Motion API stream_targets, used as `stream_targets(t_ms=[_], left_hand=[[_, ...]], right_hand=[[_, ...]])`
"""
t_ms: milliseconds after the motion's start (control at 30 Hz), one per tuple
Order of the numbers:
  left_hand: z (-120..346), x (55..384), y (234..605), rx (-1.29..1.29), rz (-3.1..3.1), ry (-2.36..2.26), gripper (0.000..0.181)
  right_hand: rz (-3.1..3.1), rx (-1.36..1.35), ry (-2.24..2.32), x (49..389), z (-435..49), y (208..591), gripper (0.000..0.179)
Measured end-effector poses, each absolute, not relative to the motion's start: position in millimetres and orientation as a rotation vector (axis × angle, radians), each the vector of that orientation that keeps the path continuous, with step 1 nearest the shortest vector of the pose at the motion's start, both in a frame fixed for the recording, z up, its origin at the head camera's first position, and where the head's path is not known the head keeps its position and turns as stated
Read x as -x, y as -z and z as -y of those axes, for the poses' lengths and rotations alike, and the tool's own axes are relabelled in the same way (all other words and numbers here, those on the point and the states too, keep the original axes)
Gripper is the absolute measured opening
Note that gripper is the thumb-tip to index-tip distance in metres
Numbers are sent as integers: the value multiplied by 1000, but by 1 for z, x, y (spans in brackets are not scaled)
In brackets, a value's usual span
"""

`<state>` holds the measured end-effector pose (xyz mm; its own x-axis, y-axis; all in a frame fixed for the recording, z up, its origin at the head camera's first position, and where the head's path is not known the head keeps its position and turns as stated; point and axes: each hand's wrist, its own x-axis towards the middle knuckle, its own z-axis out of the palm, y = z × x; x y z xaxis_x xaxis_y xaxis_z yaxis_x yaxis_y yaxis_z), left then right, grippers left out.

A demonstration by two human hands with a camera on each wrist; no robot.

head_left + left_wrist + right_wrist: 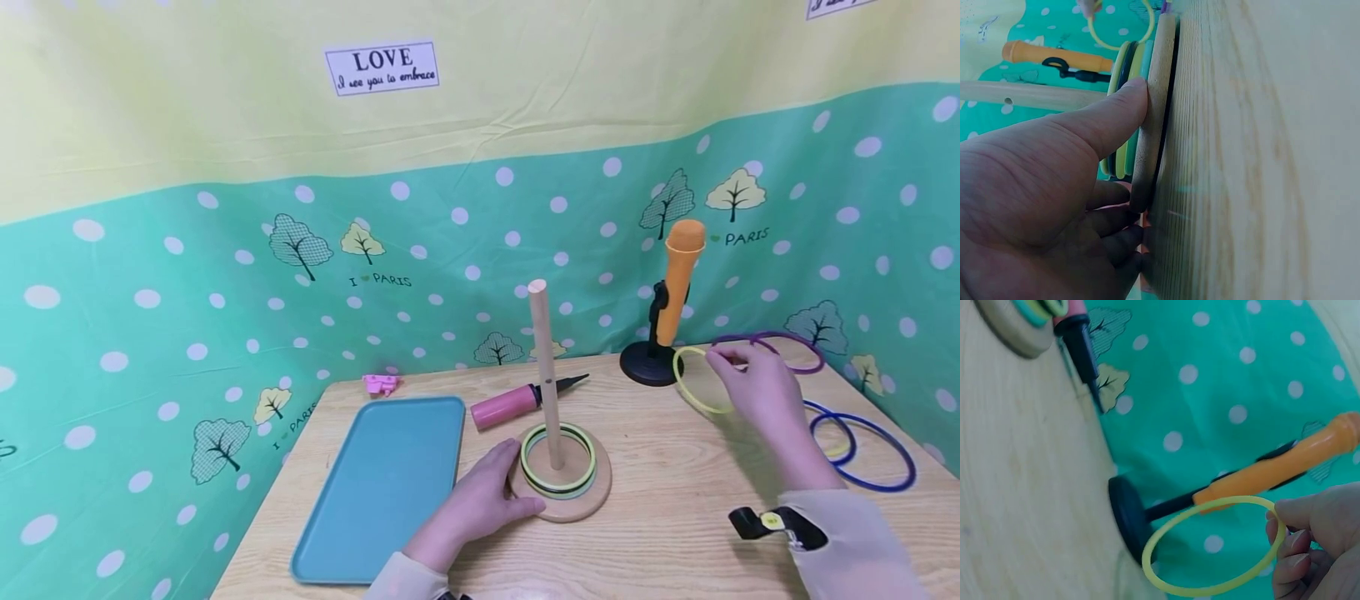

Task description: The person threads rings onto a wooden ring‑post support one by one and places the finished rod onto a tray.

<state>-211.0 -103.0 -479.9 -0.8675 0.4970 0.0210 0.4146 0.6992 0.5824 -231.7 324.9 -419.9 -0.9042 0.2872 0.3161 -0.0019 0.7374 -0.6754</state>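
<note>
A wooden ring stand [547, 383] with a round base and an upright peg stands on the table. Around its peg lies a stack of rings [591, 461] in yellow-green, black and light teal. My left hand [487, 492] holds the base at its left edge, the thumb [1124, 109] in front and the fingers round the far side. Over at the right, my right hand [761, 392] pinches a yellow ring [1213, 590] by its edge between thumb and fingers. That ring hangs in front of an orange microphone [1272, 465] on a black stand [1127, 515].
Behind my right hand lie purple rings [813, 367] near the curtain. Blue rings [903, 450] lie at the table's right side. A blue-green tray [382, 492] is on the left, with a small pink toy [381, 384] behind it. A pink pump [506, 407] lies behind the wooden stand.
</note>
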Motion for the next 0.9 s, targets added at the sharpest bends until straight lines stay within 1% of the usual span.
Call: stream_targets(t_ms=[200,433,600,700,900], left_hand=[[103,213,481,-763,-2768,-910,102],[103,214,482,-783,-2767,-918,101],[103,214,483,-776,-2766,-918,101],[103,215,483,-774,-2765,-921,101],[104,214,484,-756,-2754,-927,102]], right_hand=[[2499,183,-996,226,-313,401,48],[2489,206,-1117,216,-298,381,57],[2425,220,-1395,210,-292,370,64],[2335,193,-1576,207,-289,364,59],[2086,53,-1884,197,-282,352,38]])
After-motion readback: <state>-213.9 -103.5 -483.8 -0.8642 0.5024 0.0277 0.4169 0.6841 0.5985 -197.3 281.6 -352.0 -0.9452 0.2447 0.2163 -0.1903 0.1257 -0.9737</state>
